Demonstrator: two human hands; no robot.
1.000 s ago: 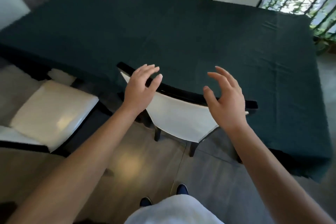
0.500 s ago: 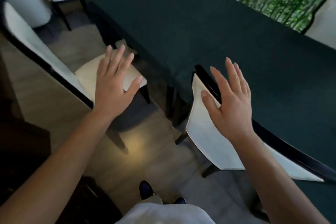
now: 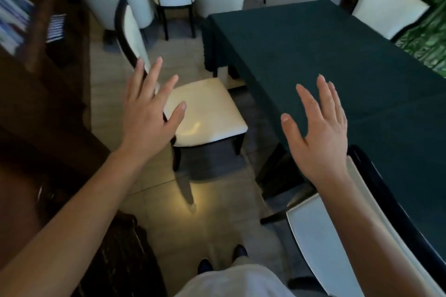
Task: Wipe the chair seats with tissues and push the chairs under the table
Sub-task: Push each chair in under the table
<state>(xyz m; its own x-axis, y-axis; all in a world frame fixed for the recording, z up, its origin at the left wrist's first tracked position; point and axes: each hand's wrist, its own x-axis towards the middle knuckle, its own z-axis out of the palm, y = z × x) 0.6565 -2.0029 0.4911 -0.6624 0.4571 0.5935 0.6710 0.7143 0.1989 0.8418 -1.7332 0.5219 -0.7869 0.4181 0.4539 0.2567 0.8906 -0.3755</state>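
Step in hand, as judged: approach the pulled-out chair (image 3: 205, 111) at the corner of the counter (image 3: 325, 60) and push it in. Left hand (image 3: 149, 113) is spread flat, fingers apart, empty, raised in front of the chair's backrest; whether it touches the dark top rail cannot be told. Right hand (image 3: 318, 132) is likewise spread and empty, raised over the counter's near edge, touching nothing visible. No tissue is seen in either hand or on the counter, so the seat may need a wipe first if that is not done; cannot tell from here. To push well: take the backrest rail with both hands, square the chair to the counter edge, slide it straight so the front legs clear the counter leg and the hanging cloth is not dragged. The chair stands well out from the counter, angled, seat facing the counter's corner. Seat is a pale cream cushion, glossy, smooth, with a bright reflection near its front; frame and legs dark. A second chair (image 3: 337, 236) sits lower right, tucked against the counter.
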